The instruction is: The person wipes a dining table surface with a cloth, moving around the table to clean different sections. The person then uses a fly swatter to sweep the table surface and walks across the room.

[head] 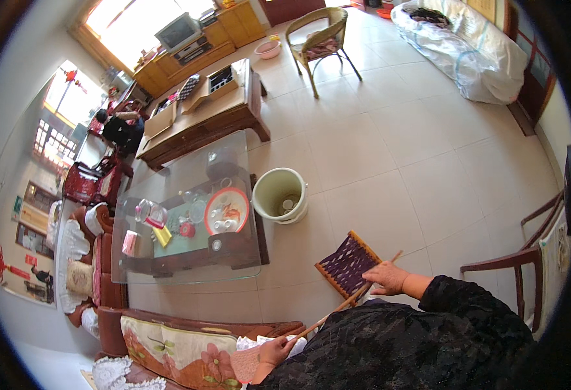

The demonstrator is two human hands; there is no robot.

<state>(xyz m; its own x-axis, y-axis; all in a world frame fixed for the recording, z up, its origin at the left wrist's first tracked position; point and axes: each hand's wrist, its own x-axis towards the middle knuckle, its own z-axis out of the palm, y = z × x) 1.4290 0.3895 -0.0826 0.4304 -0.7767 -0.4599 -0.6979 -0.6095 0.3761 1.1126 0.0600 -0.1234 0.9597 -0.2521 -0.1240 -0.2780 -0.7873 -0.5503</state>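
A long thin wooden stick [332,316] lies slantwise in front of my body. My left hand [273,352] is closed around its lower end, beside the sofa. Farther up, my right hand [387,278] grips the stick near its other end, whose tip shows beyond the knuckles. Beneath that hand on the floor stands a low folding stool [349,261] with a woven purple seat and orange-brown wooden rails. A pink textured item [245,363] shows next to my left wrist; I cannot tell what it is.
A pale green bucket [280,195] stands by a glass coffee table [188,278] bearing a round tray [227,195] with cups. A brown sofa [110,317] runs along the left. To the right is a wooden chair [504,265]. A person [120,129] is at the far left.
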